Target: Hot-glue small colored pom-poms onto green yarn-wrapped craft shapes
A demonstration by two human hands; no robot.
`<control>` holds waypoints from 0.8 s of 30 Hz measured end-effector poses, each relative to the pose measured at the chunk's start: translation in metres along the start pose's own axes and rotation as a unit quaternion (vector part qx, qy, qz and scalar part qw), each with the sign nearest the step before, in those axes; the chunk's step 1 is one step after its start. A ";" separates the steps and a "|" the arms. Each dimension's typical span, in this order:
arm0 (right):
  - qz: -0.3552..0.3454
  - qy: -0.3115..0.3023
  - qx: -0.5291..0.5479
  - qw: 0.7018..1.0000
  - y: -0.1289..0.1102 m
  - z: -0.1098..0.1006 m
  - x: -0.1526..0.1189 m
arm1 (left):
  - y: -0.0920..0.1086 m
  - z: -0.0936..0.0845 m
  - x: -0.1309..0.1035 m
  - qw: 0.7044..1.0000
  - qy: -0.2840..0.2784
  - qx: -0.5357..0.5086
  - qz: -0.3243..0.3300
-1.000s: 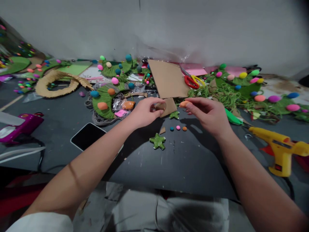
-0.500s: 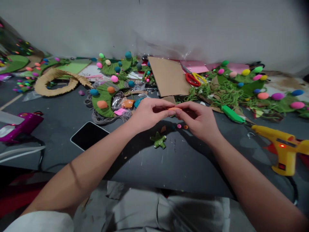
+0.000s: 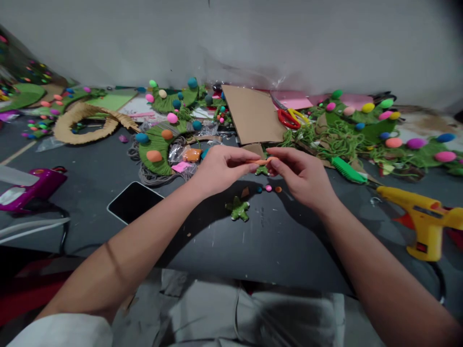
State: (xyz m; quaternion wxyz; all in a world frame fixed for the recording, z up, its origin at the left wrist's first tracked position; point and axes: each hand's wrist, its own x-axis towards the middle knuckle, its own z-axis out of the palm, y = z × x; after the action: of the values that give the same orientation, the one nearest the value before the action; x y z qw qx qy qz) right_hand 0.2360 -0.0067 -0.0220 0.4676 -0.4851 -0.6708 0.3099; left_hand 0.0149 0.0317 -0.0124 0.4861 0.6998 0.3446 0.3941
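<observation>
A strip of soft orange clay (image 3: pixel 263 162) stretches between my hands above the dark table. My left hand (image 3: pixel 220 168) pinches one end of it between thumb and fingers. The other end is in the pinch of my right hand (image 3: pixel 304 176). Below them lie three small balls in a row: a blue ball (image 3: pixel 259 190), a pink ball (image 3: pixel 268 188) and an orange ball (image 3: pixel 278 189). A green star (image 3: pixel 238 209) rests nearer to me, with a brown scrap (image 3: pixel 245 192) by it. Another green piece (image 3: pixel 262 170) shows partly behind the clay.
To the left are a phone (image 3: pixel 134 202) and a purple device (image 3: pixel 39 188); to the right, a yellow glue gun (image 3: pixel 421 217) and green brush (image 3: pixel 348 169). Behind lie a green wreath (image 3: pixel 159 153), cardboard (image 3: pixel 253 114), scissors (image 3: pixel 288 118) and tangled green yarn (image 3: pixel 336 142).
My hands have moved slightly apart, and the orange clay between them now shows as a longer strip. The blue ball and the green piece behind have come into clearer view.
</observation>
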 end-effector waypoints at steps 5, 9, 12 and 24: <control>0.024 -0.033 -0.027 0.999 -0.007 -0.001 -0.001 | 0.003 -0.004 -0.001 0.997 -0.041 0.055 0.020; 0.017 0.013 0.029 0.999 -0.006 -0.002 0.000 | 0.002 -0.007 -0.001 0.991 -0.056 0.113 0.039; 0.034 -0.007 0.074 0.997 -0.002 -0.002 0.002 | -0.001 -0.007 0.000 0.989 -0.052 0.134 0.046; 0.013 0.048 0.035 0.998 -0.003 -0.010 0.004 | -0.006 -0.009 0.001 0.988 -0.033 0.141 0.048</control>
State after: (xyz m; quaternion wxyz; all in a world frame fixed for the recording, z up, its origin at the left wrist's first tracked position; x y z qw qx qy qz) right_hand 0.2436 -0.0042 -0.0144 0.5116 -0.4915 -0.6301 0.3156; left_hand 0.0066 0.0379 -0.0162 0.3742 0.7898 0.3461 0.3412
